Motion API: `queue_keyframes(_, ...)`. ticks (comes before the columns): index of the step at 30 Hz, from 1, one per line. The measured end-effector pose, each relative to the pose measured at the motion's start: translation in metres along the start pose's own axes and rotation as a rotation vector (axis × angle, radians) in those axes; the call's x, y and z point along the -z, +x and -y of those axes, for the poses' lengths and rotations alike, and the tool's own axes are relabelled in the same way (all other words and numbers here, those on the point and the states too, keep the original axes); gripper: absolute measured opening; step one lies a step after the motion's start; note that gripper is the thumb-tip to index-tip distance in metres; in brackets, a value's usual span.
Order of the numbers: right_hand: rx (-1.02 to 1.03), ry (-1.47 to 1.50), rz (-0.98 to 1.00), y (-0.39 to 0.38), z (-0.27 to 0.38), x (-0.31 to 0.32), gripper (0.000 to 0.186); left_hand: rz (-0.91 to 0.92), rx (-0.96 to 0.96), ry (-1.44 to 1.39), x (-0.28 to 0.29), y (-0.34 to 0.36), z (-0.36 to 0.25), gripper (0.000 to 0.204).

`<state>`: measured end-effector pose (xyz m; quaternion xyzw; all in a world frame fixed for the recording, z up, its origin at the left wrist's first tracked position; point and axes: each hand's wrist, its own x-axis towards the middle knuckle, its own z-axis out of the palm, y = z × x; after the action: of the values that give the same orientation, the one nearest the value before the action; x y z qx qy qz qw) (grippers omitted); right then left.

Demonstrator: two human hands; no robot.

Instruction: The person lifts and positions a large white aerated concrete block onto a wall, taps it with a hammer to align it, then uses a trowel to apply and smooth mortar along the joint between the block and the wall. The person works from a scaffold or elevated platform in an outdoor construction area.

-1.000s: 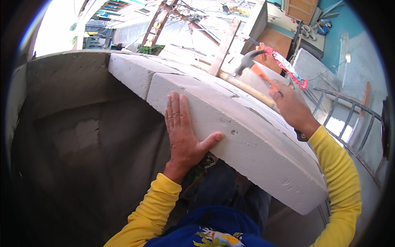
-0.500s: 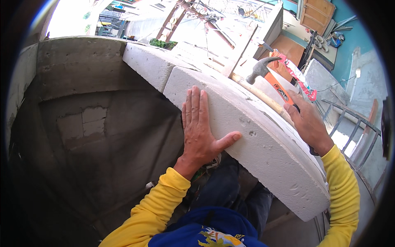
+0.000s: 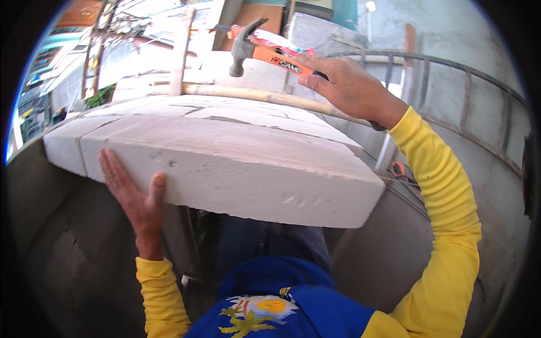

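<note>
My left hand (image 3: 132,197) presses its fingers and thumb, spread apart, against the front face of a long pale concrete block (image 3: 248,177). Raised above the block's far side, my right hand (image 3: 358,90) is wrapped round the handle of a claw hammer (image 3: 282,61) with a grey head and an orange and black grip. The hammer head is in the air, apart from the block, its claw pointing up. A second pale block (image 3: 65,149) adjoins the long one at its left end, with a narrow joint between them. More flat pale blocks lie behind.
A round wooden pole (image 3: 259,94) runs along behind the blocks, near a wooden upright (image 3: 181,53). Metal railings (image 3: 431,62) stand at the right before a grey wall. A red and white wrapper (image 3: 267,36) shows behind the hammer. An orange and black object (image 3: 399,169) sits beside the block's right end.
The view has swung to the right, so the block now runs more across the picture. My left hand is still on the block's face, and my right hand still grips the raised hammer.
</note>
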<state>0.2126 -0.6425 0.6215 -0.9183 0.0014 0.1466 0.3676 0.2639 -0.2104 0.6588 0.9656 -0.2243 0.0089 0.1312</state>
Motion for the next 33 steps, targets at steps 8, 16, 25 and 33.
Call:
queue_keyframes(8, -0.247, 0.005, 0.067, -0.054, -0.018, 0.022, 0.049, -0.018, 0.002, 0.025, -0.003, -0.002, 0.002, 0.099)
queue_keyframes(16, -0.110, 0.067, 0.032, -0.051, -0.022, 0.010, 0.050, -0.033, 0.065, 0.015, 0.006, -0.011, 0.008, 0.101)
queue_keyframes(25, -0.086, 0.195, 0.014, 0.004, 0.031, -0.003, 0.054, 0.009, 0.124, 0.060, 0.009, 0.000, -0.005, 0.113)
queue_keyframes(33, 0.278, 0.118, 0.066, 0.038, 0.086, -0.050, 0.048, 0.022, 0.141, 0.062, 0.008, -0.005, -0.003, 0.122)
